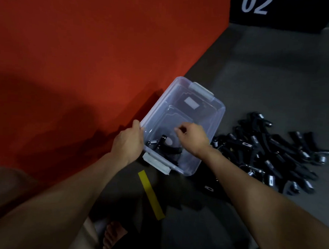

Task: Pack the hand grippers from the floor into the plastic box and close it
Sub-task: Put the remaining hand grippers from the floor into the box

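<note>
Beside red mat [87,53], left hand [127,143] grips box [216,115] rim; right hand [192,138] hovers inside, fingers loosely curled, empty; grippers [272,151] piled right; yellow tape [151,195] near.

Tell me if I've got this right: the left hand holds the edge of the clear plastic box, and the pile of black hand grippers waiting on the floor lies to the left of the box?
Not quite. The head view shows the pile of hand grippers on the floor to the right of the plastic box, not the left. The rest holds: the left hand grips the box's edge.
</note>
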